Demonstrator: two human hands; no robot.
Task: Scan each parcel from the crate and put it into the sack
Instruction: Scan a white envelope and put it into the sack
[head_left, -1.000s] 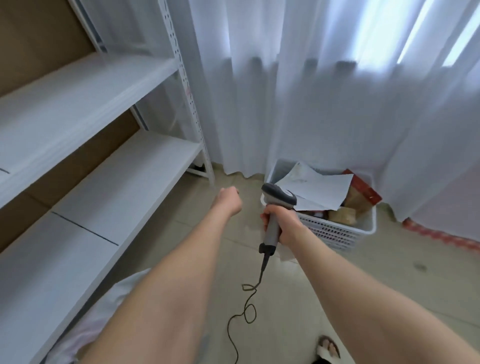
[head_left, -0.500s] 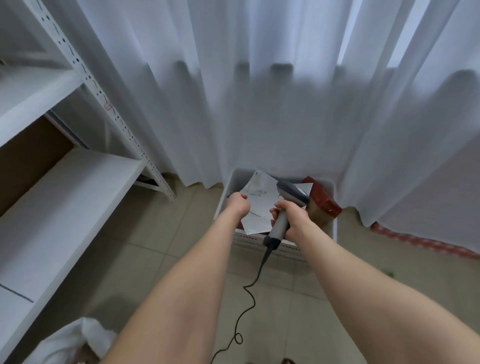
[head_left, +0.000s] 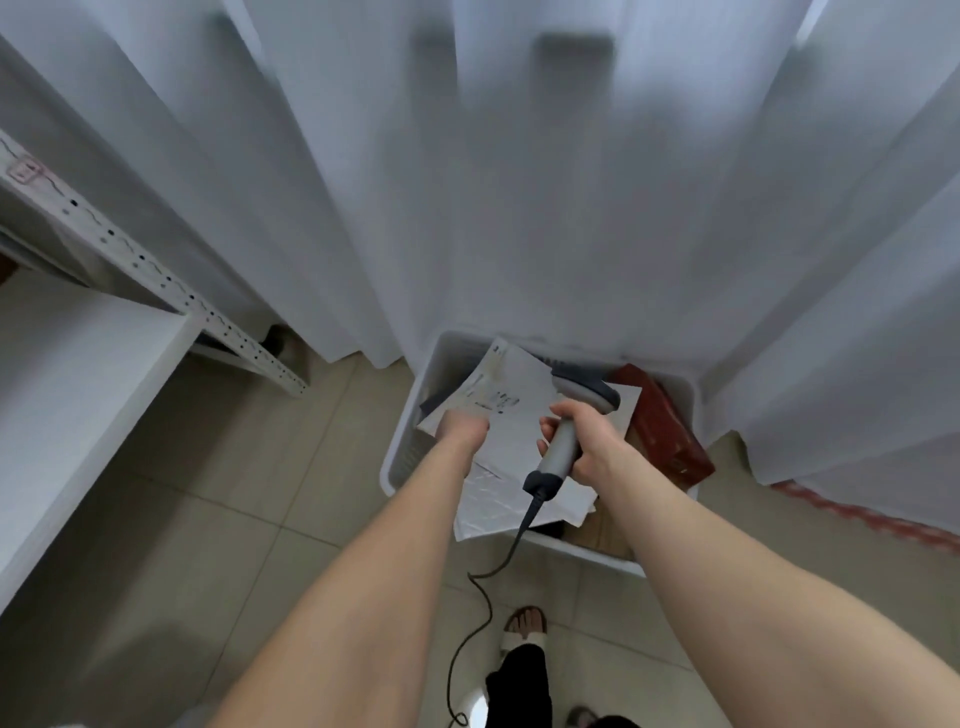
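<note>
**Current state.** The left hand (head_left: 462, 428) is closed on the left edge of the white mailer (head_left: 511, 395), the topmost parcel in the white plastic crate (head_left: 415, 410). The fingertips are hidden behind the back of the hand. The mailer lies tilted, with its far corner raised against the curtain (head_left: 519, 208). The right hand (head_left: 589, 447) is wrapped around the grip of the barcode scanner (head_left: 563, 441). The scanner head sits over the right part of the mailer. The scanner cable (head_left: 485, 597) trails down to the floor (head_left: 234, 493). A red-brown box (head_left: 662, 431) rests at the right side of the crate, partly under the mailer.

**Change.** One second ago the left hand was clenched on nothing, in the air and short of the crate. The scanner was then held at the near rim of the crate. Both hands have since advanced over the crate, and the left hand has made contact with the mailer.

**Task implication.** The pick of the mailer appears to be in progress, and the scan has probably not yet been made. The printed label faces up, near the scanner head, so little re-orientation should be needed. The sack is out of view, so a turn away from the crate will be required before deposit. The other parcels remain in the crate.
</note>
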